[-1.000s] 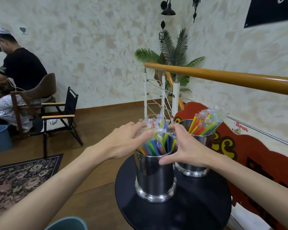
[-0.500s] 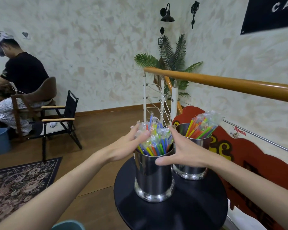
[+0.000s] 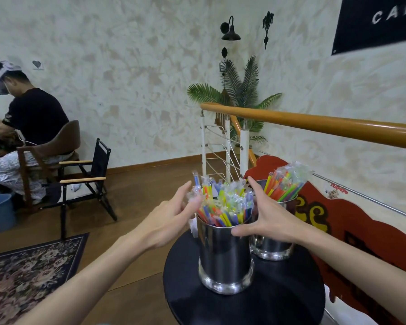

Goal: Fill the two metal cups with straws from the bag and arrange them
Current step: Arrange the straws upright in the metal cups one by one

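From my head camera, my left hand [image 3: 171,216] and right hand [image 3: 265,219] flank the wrapped straws [image 3: 223,205] standing in the near metal cup [image 3: 224,252] on the round black table [image 3: 244,306], fingers straight and spread, gripping nothing; my right thumb touches the rim. The far metal cup [image 3: 273,245], just behind, holds more straws.

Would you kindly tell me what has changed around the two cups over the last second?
Both hands opened away from the straws in the near cup: the left hand drew back to the left with only its fingertips at the wrappers, and the right hand spread out, thumb on the rim. The straws now fan out more loosely. Both cups, the far cup with its straws, and the round table stayed put.
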### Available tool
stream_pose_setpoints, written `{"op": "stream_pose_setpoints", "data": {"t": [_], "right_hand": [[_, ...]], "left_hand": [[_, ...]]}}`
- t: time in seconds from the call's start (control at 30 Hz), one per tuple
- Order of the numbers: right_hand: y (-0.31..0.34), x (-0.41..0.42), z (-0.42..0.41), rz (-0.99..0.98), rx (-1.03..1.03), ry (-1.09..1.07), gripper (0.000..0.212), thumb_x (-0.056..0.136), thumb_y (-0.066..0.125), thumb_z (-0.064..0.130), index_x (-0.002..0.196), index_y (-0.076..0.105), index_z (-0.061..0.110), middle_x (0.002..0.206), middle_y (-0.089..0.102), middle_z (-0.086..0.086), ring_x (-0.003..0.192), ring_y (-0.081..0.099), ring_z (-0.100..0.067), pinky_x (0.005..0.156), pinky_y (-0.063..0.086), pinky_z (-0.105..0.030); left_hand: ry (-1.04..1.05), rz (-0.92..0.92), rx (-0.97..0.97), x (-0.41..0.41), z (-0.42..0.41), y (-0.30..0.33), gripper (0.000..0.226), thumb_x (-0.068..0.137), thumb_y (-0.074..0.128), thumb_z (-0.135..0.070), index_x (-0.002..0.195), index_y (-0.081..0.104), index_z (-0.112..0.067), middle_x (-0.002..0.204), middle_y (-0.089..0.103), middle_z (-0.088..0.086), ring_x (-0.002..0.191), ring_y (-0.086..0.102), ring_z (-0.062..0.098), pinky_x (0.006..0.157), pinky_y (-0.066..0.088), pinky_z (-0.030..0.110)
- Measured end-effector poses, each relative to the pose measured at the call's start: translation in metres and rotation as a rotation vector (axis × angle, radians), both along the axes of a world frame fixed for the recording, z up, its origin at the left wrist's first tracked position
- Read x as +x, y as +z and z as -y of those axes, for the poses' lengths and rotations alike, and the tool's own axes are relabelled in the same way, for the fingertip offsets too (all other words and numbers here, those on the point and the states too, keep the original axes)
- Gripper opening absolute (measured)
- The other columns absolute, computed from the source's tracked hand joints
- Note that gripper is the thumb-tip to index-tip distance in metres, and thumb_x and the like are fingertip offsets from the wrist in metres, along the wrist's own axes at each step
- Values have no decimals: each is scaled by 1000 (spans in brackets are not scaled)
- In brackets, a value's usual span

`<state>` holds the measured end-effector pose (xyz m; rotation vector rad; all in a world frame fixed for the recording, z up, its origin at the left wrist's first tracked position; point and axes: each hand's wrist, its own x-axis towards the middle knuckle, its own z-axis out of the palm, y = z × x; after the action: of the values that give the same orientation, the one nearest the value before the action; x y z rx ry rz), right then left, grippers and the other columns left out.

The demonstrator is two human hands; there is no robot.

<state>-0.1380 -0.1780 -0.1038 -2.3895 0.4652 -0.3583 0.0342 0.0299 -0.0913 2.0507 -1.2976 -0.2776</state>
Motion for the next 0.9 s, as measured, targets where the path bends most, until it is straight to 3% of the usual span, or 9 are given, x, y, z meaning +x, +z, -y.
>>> {"op": "stream_pose_setpoints", "data": {"t": [0.07,0.17,0.3,0.4,0.47,0.57,0.73,0.83,0.9], "right_hand": [[0,-2,4,-4,17,13,137,70,92,41,161,-11,31,161,31,10,142,41,-9,110,35,-23],[1,-2,10,-22,39,29,130,72,89,44,161,-4,34,161,37,4,142,43,-14,116,40,-37],[6,-2,12,-58,4,73,103,82,82,38,160,14,26,147,44,18,128,45,-2,104,37,-21],[5,-1,12,-47,-32,67,96,86,79,39,158,18,28,141,41,18,126,45,-3,105,40,-24],[-1,0,12,-8,-89,27,94,86,79,39,158,19,30,139,47,10,124,53,-11,106,45,-32],[-5,1,8,7,-110,12,93,90,77,31,159,16,29,129,53,8,109,62,-10,98,51,-30],[-5,3,-2,54,-17,101,92,75,89,38,143,27,39,127,51,31,110,50,19,88,39,1],[-10,8,-6,141,-12,86,90,69,91,48,143,43,33,132,59,24,119,54,13,99,43,-12],[-13,9,-4,145,-4,72,79,68,91,50,135,54,32,124,67,21,115,60,9,103,48,-23]], "left_hand": [[27,24,-84,0,4,-4,68,99,27,-65,159,15,-35,129,59,-14,121,53,6,103,39,29],[-36,-58,-126,5,9,-7,59,105,35,-52,158,17,-38,150,35,-23,136,32,-7,109,25,20],[-165,-137,-69,17,15,-16,68,98,47,-61,158,19,-44,162,28,-21,143,32,-5,121,26,33],[-246,-51,23,15,16,-19,77,91,55,-68,157,25,-40,152,44,-24,136,44,-3,115,38,35],[-219,133,59,14,18,-21,75,92,61,-62,155,28,-38,142,55,-20,125,53,2,107,44,33],[-103,430,44,13,22,-22,74,93,60,-57,154,23,-38,133,62,-6,116,54,17,97,44,33],[-9,605,44,4,23,-22,83,87,49,-74,152,6,-45,123,67,5,108,60,29,87,51,43],[-5,665,-15,-6,20,-17,88,92,55,-64,156,0,-42,121,71,-4,103,66,26,85,52,41],[-51,585,-86,-10,15,-10,90,92,62,-56,159,3,-39,114,72,-12,96,70,16,86,54,39]]}}
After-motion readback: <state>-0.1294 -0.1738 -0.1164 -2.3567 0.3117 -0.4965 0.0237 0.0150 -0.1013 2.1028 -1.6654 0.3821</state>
